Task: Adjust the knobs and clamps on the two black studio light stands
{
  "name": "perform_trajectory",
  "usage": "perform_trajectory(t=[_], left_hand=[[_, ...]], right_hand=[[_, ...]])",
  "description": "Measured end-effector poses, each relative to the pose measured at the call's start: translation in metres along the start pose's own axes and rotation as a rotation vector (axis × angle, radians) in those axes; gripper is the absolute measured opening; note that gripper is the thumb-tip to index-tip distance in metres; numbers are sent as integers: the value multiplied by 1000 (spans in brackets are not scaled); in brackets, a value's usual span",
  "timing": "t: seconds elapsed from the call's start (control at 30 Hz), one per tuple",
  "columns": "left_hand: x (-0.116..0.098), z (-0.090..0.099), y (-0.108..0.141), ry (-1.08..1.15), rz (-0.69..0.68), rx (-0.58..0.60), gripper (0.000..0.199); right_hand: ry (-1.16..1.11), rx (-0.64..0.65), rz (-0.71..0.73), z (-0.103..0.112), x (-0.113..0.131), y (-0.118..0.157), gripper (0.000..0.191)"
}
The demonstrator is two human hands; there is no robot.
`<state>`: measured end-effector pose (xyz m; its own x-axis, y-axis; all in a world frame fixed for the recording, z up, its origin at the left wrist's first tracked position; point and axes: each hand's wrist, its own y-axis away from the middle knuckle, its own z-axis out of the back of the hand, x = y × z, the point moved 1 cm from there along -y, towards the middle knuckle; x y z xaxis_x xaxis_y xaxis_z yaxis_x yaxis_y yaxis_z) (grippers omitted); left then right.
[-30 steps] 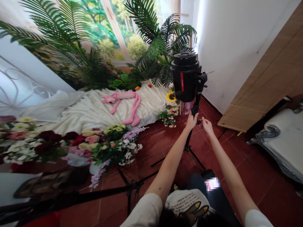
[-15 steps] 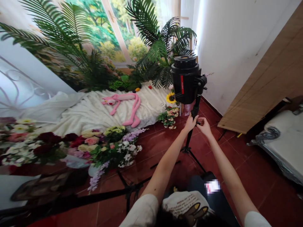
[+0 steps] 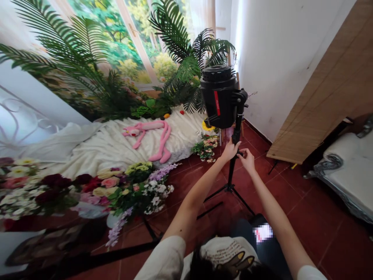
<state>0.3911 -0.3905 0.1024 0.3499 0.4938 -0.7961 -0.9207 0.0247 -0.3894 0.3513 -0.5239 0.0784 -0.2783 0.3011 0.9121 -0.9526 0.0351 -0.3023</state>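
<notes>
In front of me a black studio light [image 3: 219,99] with a red stripe is mounted on top of a black light stand [image 3: 231,171]. My left hand [image 3: 230,151] is wrapped round the stand's pole just below the light. At the same height, on the pole's right side, my right hand [image 3: 247,159] pinches a small dark knob [image 3: 239,154]; the fingertips partly cover it. The stand's legs are spread on the red tiled floor.
A pink plush toy [image 3: 159,142] lies on a white draped cloth [image 3: 93,147] at the left. Flower bunches [image 3: 116,186], palm fronds [image 3: 186,50] and another black stand [image 3: 116,251] surround it. A wooden panel [image 3: 314,105] and a white sofa [image 3: 346,167] stand at right.
The light and both hands appear slightly further left, while my view has shifted a little. My left hand still grips the pole and my right hand stays at the knob.
</notes>
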Motion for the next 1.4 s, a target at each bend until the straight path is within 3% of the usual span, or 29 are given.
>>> perform_trajectory(t=[0.23, 0.53, 0.7, 0.87, 0.93, 1.0, 1.2, 1.3, 1.4], left_hand=[[-21, 13, -17, 57, -41, -37, 54], [-45, 31, -42, -58, -152, -30, 48], [-44, 32, -44, -70, -168, -45, 50], [-45, 31, -45, -72, -170, -34, 52], [-44, 31, -45, -68, -166, -42, 51], [-44, 31, -46, -60, -153, -36, 51], [-46, 31, -47, -67, -150, -34, 54], [-47, 32, -47, -69, -157, -44, 55], [-49, 32, -47, -71, -167, -28, 55]], right_hand=[[-3, -19, -35, -1, 6, 4, 25], [-16, -43, -42, 2, 2, 5, 34], [-205, -36, -222, -2, -12, 10, 42], [-688, -30, -623, -8, -8, 6, 22], [-792, -25, -714, -8, -5, 7, 19], [-764, -7, -689, -6, -5, 10, 23], [-363, 92, -482, -3, -8, 16, 38], [-398, 103, -564, -4, -5, 10, 39], [-678, 171, -806, -5, 2, 4, 33]])
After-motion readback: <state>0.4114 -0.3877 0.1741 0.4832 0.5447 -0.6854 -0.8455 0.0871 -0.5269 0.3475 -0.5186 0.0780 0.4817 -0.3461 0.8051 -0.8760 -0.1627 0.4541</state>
